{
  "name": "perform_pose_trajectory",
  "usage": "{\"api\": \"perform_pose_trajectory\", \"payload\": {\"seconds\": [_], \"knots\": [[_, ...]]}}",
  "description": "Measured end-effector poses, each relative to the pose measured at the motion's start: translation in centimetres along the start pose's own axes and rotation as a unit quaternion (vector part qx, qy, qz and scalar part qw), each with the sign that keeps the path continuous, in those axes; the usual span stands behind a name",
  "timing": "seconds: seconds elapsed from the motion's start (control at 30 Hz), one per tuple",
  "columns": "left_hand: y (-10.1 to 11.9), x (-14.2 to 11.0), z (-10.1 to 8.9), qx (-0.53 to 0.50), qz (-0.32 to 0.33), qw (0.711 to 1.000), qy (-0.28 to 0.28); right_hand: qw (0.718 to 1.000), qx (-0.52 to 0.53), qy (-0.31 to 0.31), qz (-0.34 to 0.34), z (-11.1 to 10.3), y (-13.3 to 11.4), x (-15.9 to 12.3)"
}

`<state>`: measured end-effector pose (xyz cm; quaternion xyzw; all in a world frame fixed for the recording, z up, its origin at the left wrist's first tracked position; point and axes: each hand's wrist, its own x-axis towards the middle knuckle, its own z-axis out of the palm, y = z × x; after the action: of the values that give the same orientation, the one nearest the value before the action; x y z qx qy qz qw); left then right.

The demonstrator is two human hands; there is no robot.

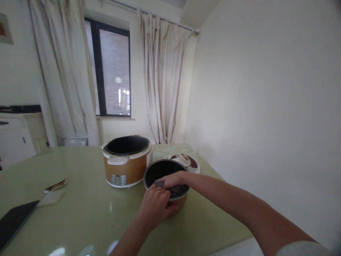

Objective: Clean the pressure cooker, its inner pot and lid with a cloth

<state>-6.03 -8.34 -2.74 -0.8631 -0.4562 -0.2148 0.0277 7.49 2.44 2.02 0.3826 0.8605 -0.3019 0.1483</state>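
Observation:
A round cooking pot (183,203) with a dark inside and a brownish outer wall stands near the table's right side. My left hand (157,202) grips its near left rim, fingers over the edge and thumb against the outer wall. Reaching in from the right, my right hand (173,179) is inside the pot, fingers closed and pressed on a bunched greyish cloth (159,183) near the left inner wall. Part of the cloth is hidden by my fingers. Left of the pot sits a tan and white cooker body (121,170), lidless, with a dark interior.
A white and brown lid (193,164) lies behind the pot. On the left of the shiny green table (87,206) are a dark flat object (17,220) and a small packet (55,186). A white wall (266,106) runs along the right; curtains (166,78) hang behind.

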Motion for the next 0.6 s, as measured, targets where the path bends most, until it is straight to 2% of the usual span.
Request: {"api": "perform_pose_trajectory", "payload": {"seconds": [0.1, 0.2, 0.37, 0.43, 0.5, 0.6], "knots": [[-0.1, 0.0, -0.1, -0.002, 0.004, 1.0, -0.002, 0.999, 0.022, 0.023, -0.022, 0.6, -0.5, 0.3], [-0.1, -0.1, -0.3, -0.001, 0.01, 1.0, -0.004, 1.0, -0.004, 0.008, -0.014, 0.3, -0.2, 0.6], [-0.1, -0.2, -0.1, 0.027, 0.009, 1.0, 0.0, 0.991, -0.117, -0.056, 0.013, -0.5, 2.0, 0.2], [-0.3, -0.3, 0.3, 0.03, 0.016, 0.999, 0.014, 0.981, -0.181, -0.058, 0.026, -0.4, 3.0, -0.1], [-0.4, -0.3, 0.7, 0.027, 0.024, 0.999, 0.034, 0.966, -0.253, -0.024, 0.036, -0.1, 3.7, -0.1], [-0.7, -0.5, 1.0, 0.021, 0.048, 0.996, 0.067, 0.935, -0.348, 0.064, 0.021, 0.4, 3.8, 0.6]]}}
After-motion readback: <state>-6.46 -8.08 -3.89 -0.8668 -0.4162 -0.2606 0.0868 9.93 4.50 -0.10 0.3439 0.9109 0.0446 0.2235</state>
